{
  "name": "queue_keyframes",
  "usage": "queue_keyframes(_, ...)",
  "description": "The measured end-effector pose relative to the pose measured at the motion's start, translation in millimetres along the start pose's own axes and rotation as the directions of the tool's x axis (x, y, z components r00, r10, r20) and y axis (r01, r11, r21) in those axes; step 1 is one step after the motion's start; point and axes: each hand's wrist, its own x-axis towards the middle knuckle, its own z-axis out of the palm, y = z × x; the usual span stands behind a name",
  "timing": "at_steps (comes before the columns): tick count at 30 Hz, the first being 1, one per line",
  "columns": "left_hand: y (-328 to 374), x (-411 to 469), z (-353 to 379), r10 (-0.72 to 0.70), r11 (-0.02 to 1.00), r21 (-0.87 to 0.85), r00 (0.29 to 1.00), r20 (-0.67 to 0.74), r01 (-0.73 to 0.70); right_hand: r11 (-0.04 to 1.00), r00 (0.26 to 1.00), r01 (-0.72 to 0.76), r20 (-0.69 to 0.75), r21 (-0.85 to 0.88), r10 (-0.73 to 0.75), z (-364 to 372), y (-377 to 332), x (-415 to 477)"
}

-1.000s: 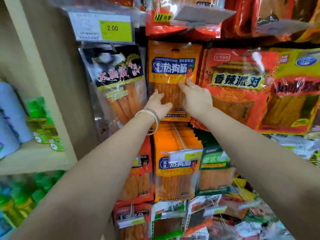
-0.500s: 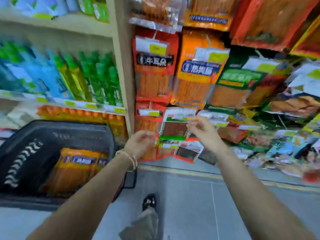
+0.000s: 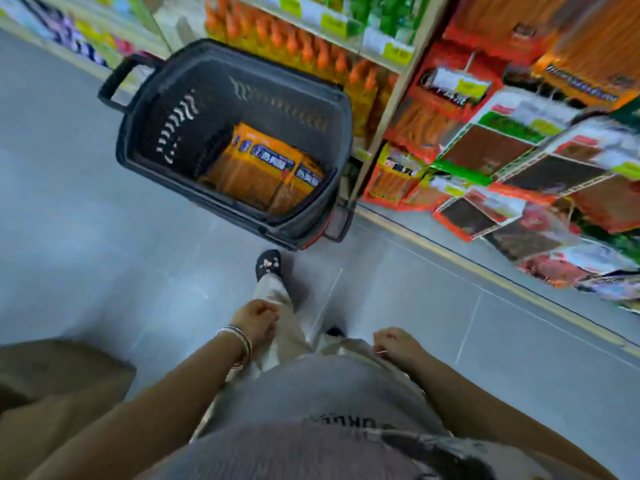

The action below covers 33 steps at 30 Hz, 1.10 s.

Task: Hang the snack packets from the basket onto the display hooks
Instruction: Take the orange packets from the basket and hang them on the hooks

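Note:
A dark plastic basket (image 3: 304, 109) stands on the floor ahead of me, against the shelving. Orange snack packets (image 3: 263, 171) with blue labels lie in its bottom. The display hooks (image 3: 512, 143) on the right carry hanging red, orange and green packets, blurred by motion. My left hand (image 3: 258, 320), with bangles on the wrist, hangs low in front of my body with its fingers loosely curled and nothing in it. My right hand (image 3: 394, 342) hangs likewise, holding nothing. Both hands are well short of the basket.
Grey tiled floor (image 3: 104, 237) spreads around the basket. Shelves with orange and green bottles (image 3: 304, 46) run behind it. A brown cardboard box (image 3: 52, 382) sits at the lower left. My foot (image 3: 268, 263) is just in front of the basket.
My hands left the hung orange packet on the hooks and dropped to my waist. My view swung down from the display to the floor and the basket.

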Motion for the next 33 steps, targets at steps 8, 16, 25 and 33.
queue_keyframes(8, 27.3, 56.1, -91.6, -0.1, 0.992, -0.086, 0.994, -0.039, 0.097, 0.994, 0.995, 0.091, -0.036, 0.056, -0.089, 35.2, -139.1, 45.6)
queue_keyframes(16, 121.4, 119.8, -186.5, 0.107, 0.989, -0.1, 0.994, 0.02, -0.105, 0.96, 0.969, 0.241, -0.081, 0.144, -0.232, 80.7, -297.8, 95.6)
queue_keyframes(25, 194.4, 237.5, -232.0, 0.134, 0.981, -0.137, 0.99, -0.047, -0.14, 0.964, 0.995, -0.03, -0.084, 0.266, 0.054, 120.8, -356.1, 216.4)
queue_keyframes(33, 182.6, 319.1, -215.6, 0.028, 0.981, -0.189, 0.997, -0.073, -0.041, 0.927, 0.954, -0.21, -0.141, 0.31, 0.264, 159.1, -356.5, 323.1)
